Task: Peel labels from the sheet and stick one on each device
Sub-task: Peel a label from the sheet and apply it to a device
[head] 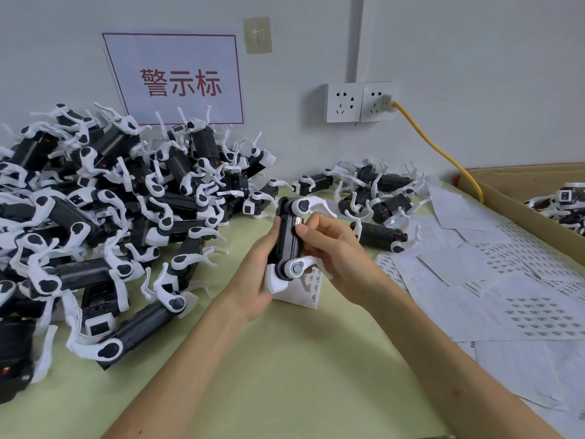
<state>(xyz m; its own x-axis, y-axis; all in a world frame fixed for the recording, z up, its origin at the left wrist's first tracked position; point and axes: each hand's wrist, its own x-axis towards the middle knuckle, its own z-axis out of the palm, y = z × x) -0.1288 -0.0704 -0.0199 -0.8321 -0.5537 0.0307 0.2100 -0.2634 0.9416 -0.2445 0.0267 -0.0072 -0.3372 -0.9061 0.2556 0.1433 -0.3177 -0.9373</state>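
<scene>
Devices (pixel 95 217), black with white arms, are heaped in a big pile on the left side of the pale green worktop (pixel 253 359). Many white label sheets (pixel 522 312) are spread over the right side of the worktop, one on top of another, with rows of tiny labels printed on them. A brown cardboard box (pixel 512 201) is set at the far right, and more devices (pixel 566 204) are seen inside it. A white sign (pixel 177 80) with a red border and red letters is stuck on the wall behind the pile. A smaller group (pixel 380 191) of devices is laid near the wall, between the pile and the box. A yellow cable (pixel 443 153) is plugged into the right one of two wall sockets (pixel 361 101) and is run down to the edge of the box.

One held device (pixel 286 239) is kept up over the middle of the worktop, stood on end, with a white arm at the top and another at the bottom. The left grip (pixel 256 274) is wrapped round its left side and bottom end. The right grip (pixel 335 248) is closed round its right side, and the right thumb (pixel 302 230) is pressed on the side near the top. A small strip of label sheet (pixel 311 289) is seen under both grips; whether it is held cannot be told. A tiny shiny label (pixel 299 221) is seen on the held device, right at the thumb tip.
</scene>
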